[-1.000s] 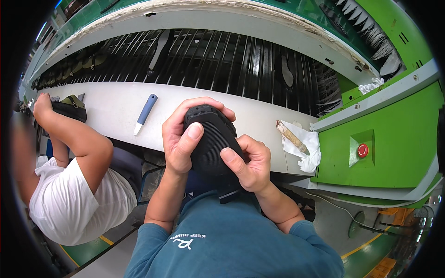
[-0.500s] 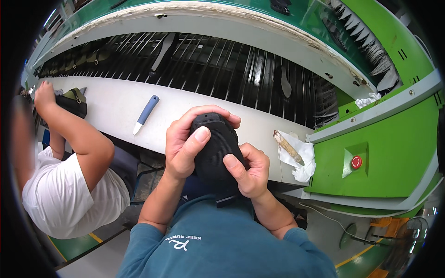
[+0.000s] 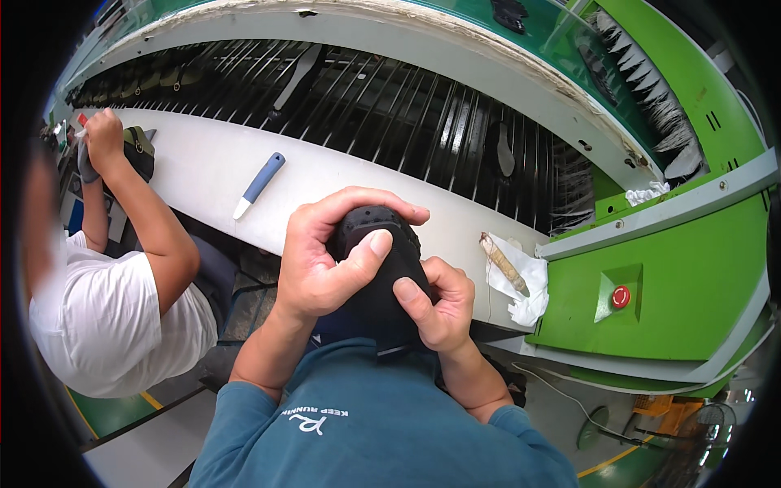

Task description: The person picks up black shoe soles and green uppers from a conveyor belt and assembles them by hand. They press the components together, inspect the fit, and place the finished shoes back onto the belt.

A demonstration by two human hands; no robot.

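Close to my chest, both hands grip a black shoe (image 3: 370, 285) with a ribbed fabric upper and a studded dark edge at its upper end. My left hand (image 3: 313, 256) wraps that end from the left, fingers curled over the top and the thumb pressed on the upper. From the lower right, my right hand (image 3: 446, 309) pinches the shoe's side, thumb on the fabric and bent fingers behind the edge. The shoe's lower part is dark against my clothes and hard to make out.
On the white ledge (image 3: 203, 146) lie a blue-handled tool (image 3: 264, 177) and a tape-wrapped tool (image 3: 506, 267) on white paper (image 3: 533, 305). Beyond runs a rod conveyor (image 3: 382, 114) carrying soles. A green machine (image 3: 691, 285) with a red button (image 3: 621, 297) stands right; a co-worker (image 3: 106, 301) sits left.
My left thumb has slid right, further across the shoe's upper. My right hand keeps its hold. The view has shifted slightly, and the co-worker's raised hand has moved.
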